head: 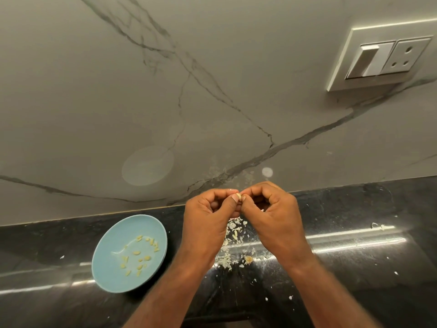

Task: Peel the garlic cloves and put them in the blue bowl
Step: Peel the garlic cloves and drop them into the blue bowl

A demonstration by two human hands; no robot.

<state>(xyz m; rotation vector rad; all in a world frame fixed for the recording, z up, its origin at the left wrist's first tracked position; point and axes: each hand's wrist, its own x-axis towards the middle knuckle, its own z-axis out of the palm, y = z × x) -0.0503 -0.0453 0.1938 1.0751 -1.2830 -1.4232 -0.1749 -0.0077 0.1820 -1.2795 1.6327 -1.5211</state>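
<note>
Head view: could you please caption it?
Left hand and right hand pinch a garlic clove beside the blue bowl.

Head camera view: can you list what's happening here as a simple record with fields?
activity: peeling a small pale garlic clove
left hand: pinches the clove
right hand: pinches the same clove
round light-blue bowl: left of the hands, holds a scatter of peeled cloves
papery garlic skins: strewn on the glossy black stone counter beneath the hands
backdrop: grey veined marble wall with a white switch-and-socket plate
</note>
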